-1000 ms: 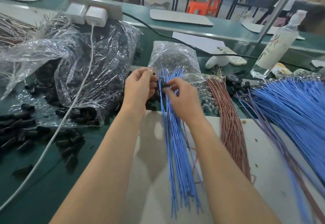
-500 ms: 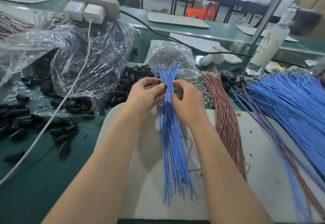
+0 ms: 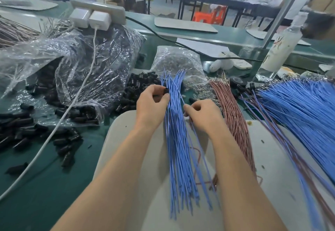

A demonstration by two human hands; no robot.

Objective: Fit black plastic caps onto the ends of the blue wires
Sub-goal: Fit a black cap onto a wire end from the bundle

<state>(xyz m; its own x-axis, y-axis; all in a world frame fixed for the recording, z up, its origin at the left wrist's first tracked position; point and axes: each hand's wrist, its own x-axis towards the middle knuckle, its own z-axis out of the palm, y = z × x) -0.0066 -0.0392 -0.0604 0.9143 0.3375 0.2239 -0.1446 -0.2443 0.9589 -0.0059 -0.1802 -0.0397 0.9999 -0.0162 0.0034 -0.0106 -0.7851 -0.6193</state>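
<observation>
Green covering spreads over the long workshop table [image 3: 36, 185], and a pale rounded board [image 3: 123, 140] lies on it nearest the person. On that board rests a bundle of thin blue wires [image 3: 177, 158], running away from the person with its far ends fanned out just past the board's edge. The left hand [image 3: 151, 103] pinches a small black plastic cap [image 3: 165, 91] between thumb and fingertips, right against the bundle's left side near those far ends. The right hand [image 3: 203, 114], fingers curled, appears to pinch one wire or a few at the bundle's right side, a little nearer the person; how many is too fine to tell. By the look of them, the wires are light and limp and would bend away if pushed from far back, so each wants holding close behind its tip. The cap looks tiny, stiff and probably slick, and is best held by its sides with its mouth toward the wire. Beyond the left hand sits a heap of loose black caps [image 3: 137, 89], beside a crumpled clear plastic bag [image 3: 81, 67] crossed by a white charging cable [image 3: 72, 103]. Right of the bundle lies a sheaf of reddish-brown wires [image 3: 233, 121], and farther right a much larger fan of blue wires [image 3: 299, 112].
</observation>
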